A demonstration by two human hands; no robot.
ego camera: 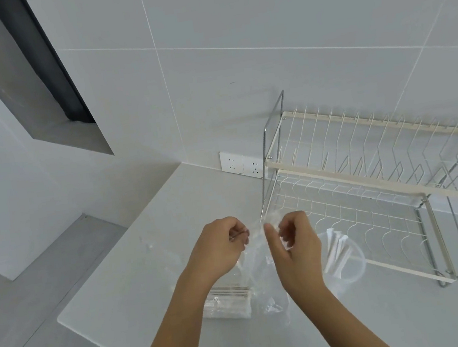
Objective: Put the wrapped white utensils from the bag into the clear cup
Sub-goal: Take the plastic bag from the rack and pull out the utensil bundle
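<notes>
Your left hand and right hand each pinch clear bag mouth, spreading it for access; wrapped utensils inside, some already in clear cup just right

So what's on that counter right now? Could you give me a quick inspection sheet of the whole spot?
Surface: pale counter, its left edge in view.
Job's things: clear bag held up by its top; wrapped utensils in its bottom; clear cup to the right, already holding some white utensils.
Clutter: empty dish rack behind the cup.
Grippers: left hand and right hand both pinch the bag's top.
Cables: nothing seen.
Surroundings: tiled wall, two sockets, dark window recess.
</notes>
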